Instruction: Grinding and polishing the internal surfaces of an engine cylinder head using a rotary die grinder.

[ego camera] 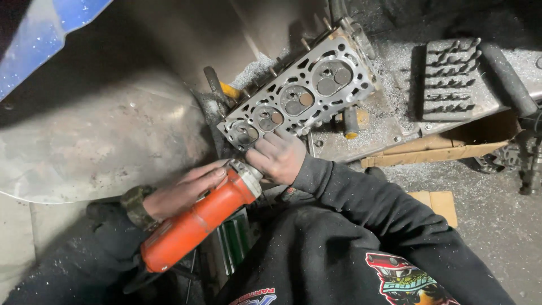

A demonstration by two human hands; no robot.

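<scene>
A grey metal cylinder head point(299, 93) with several round valve chambers lies tilted on a workbench, its flat face up. My left hand point(183, 192) grips the body of an orange angle grinder point(197, 223), whose metal head point(245, 169) points at the near end of the cylinder head. My right hand point(276, 158), grimy with dust, rests with closed fingers against the near edge of the cylinder head, right beside the grinder's head. The grinder's disc is hidden behind my hands.
Metal shavings cover the bench point(395, 73). A dark ridged metal block point(451, 79) lies at the right, a yellow-handled tool point(351, 121) just below the cylinder head. A large dull metal panel point(101, 135) fills the left. Cardboard point(440, 149) sits under the bench edge.
</scene>
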